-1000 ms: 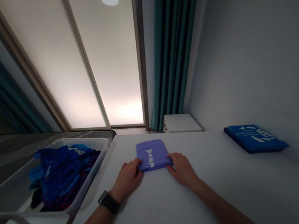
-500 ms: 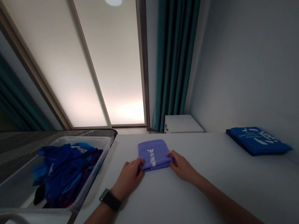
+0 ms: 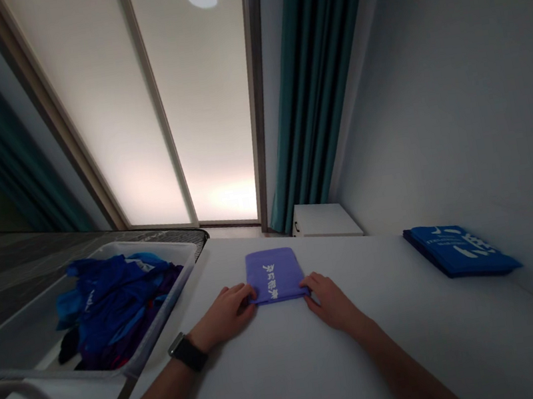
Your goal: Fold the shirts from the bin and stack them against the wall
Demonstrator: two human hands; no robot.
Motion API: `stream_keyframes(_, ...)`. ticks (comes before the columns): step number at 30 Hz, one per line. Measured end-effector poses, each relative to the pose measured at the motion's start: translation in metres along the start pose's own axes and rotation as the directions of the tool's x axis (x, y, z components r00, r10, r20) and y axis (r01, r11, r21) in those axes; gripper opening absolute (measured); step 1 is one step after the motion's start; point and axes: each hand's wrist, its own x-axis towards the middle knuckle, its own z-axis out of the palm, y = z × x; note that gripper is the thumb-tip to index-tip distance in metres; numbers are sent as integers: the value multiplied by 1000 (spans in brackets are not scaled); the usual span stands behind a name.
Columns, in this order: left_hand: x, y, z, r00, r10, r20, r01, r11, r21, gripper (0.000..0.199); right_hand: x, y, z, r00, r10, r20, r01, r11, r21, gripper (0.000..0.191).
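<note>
Head view, folded purple cloth (image 3: 274, 276), lengthwise forward, left hand (image 3: 226, 314), right hand (image 3: 330, 300) apart, touching its corners

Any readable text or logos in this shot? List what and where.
Folded purple cloth: white characters, too blurred to quote.
Folded blue cloth: large white characters above or beside smaller lines of print, all too blurred to quote.
Black wristwatch: face dark, nothing readable.
</note>
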Motion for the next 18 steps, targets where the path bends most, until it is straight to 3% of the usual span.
stream_keyframes(5,2,-4,-2,999,-49,-17,47,992,-119,26,-3,3,-7,997,-52,55,57,995,-86,23)
stream_keyframes(8,4,-15,5,981,-140,-132,122,983,-136,26,-2,3,-7,998,-35,54,42,991,-124,24)
stream_keyframes(12,16,-34,13,951,-148,-271,130,988,-83,32,2,7,-7,998,55,20,-50,981,-187,26)
stream_keyframes(15,32,-47,16,949,-163,-270,163,986,-22,40,6,11,-7,991,129,-21,-130,966,-224,30)
stream_keyframes(18,51,-52,17,957,-213,-196,222,975,25,43,6,13,-7,987,148,-62,-158,968,-196,33)
